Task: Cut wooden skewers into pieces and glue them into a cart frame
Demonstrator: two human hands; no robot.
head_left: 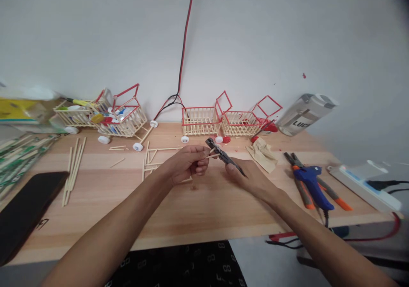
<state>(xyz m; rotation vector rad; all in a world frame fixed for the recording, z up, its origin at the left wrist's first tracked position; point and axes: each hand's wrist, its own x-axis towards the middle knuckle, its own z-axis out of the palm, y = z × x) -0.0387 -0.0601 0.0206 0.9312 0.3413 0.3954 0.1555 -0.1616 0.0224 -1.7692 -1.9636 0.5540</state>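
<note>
Over the middle of the table, my left hand (191,161) is closed, pinching short thin wooden sticks (211,155) that point right. My right hand (249,174) is wrapped round a dark pliers-like tool (225,157), slanted with its head up and left. The tool's head is close against the stick ends; whether its jaws grip them I cannot tell. Below and behind my left hand lies a flat ladder-like stick frame (150,164), partly hidden by the hand and forearm.
Model carts of sticks with red edges (201,121) stand along the wall; some hold bottle caps. On the right lie a blue glue gun (311,182), orange-handled pliers (343,204) and a power strip (364,185). On the left are a black phone (28,210) and loose sticks (75,167).
</note>
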